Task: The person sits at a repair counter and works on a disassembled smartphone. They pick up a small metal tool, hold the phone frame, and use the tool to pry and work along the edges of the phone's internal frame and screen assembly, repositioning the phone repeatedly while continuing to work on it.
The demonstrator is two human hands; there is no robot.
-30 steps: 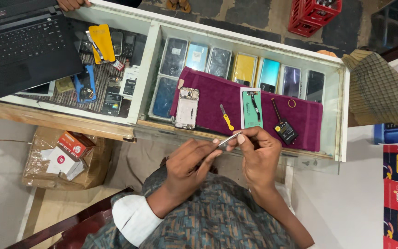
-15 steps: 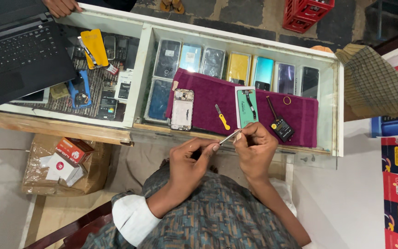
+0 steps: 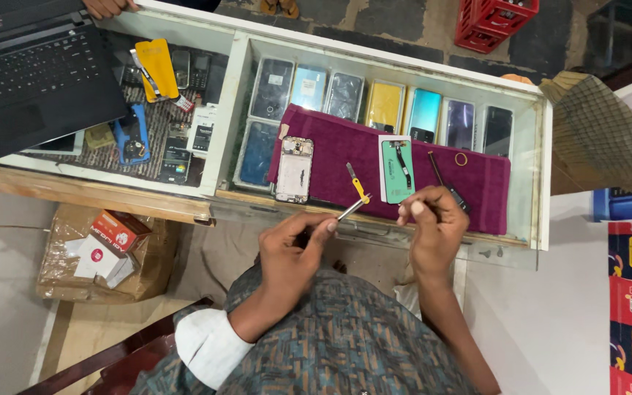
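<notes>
Head view, only angle. Just beyond both hands: dark magenta cloth mat (image 3: 374,157) spread on the glass-topped white display counter (image 3: 237,110). On the mat, ahead of the left hand (image 3: 294,252): opened silver phone chassis (image 3: 294,170), back up. Between the hands and slightly ahead: small yellow-handled screwdriver (image 3: 357,184), lying flat. Directly ahead of the right hand (image 3: 433,230): green rectangular phone back panel (image 3: 396,170) with a black flex strip on it. Just beside the right fingertips: thin black tool (image 3: 444,183), partly covered by the hand. Small ring (image 3: 461,159) farther out on the mat, to the right. Under the glass past the mat: row of phone back covers (image 3: 385,106), mixed colours. Far left of the left hand: black laptop (image 3: 27,73), open on the counter; another person's hand (image 3: 107,7) at the top edge. Below-left of the left hand: cardboard box with small red and white cartons (image 3: 107,245).

Nothing blocks the hands.

Left hand: pinching thin metal tweezers (image 3: 349,210), tips angled up-right toward the mat edge, wrist bent, sleeve cuff rolled. Right hand: fingers curled, tips bunched together near the counter edge; can't tell whether they hold anything. Hands apart, tweezers in the gap between them.
</notes>
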